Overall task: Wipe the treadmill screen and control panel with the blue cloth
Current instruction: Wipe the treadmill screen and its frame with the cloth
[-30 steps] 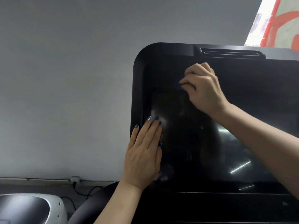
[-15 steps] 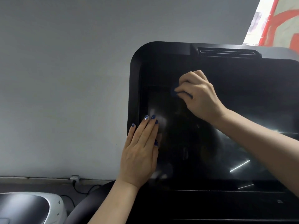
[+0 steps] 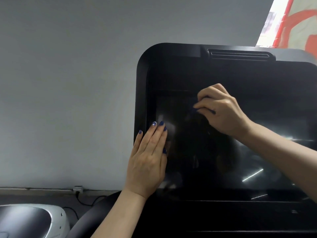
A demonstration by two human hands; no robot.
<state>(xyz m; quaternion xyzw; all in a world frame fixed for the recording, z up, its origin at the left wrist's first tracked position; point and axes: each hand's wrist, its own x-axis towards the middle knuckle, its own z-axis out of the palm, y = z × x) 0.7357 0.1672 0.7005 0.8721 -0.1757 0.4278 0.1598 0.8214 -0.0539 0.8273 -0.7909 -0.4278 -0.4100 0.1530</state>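
Screen [image 3: 214,152]: dark, glossy, set in a black console [image 3: 171,54] with rounded top-left corner. Streaks of light reflect in the lower right of the glass. A vent slot [image 3: 240,54] runs along the console's top edge.

Cloth [image 3: 204,109]: dark blue, mostly hidden. Only small scraps show under and between the fingers of the right hand [image 3: 223,110]. It sits against the upper part of the screen, just below the dark band at the top of the glass.

Right hand: fingers curled, bunched around the cloth, thumb and fingertips pinching it to the glass. Forearm enters from the right edge and crosses the screen.

Left hand [image 3: 149,158]: flat, fingers straight and together, pressed on the left border of the screen where glass meets frame. Nails painted dark blue. It holds nothing. Well apart from the right hand.

Control panel [image 3: 223,212]: black strip below the screen, in shadow, detail too dim to make out.

Behind: grey wall [image 3: 68,83]. A socket [image 3: 78,188] low on the wall with a black cable [image 3: 85,201] trailing down. A white and grey housing [image 3: 30,219] sits at bottom left. A red and white banner [image 3: 295,21] shows at top right.
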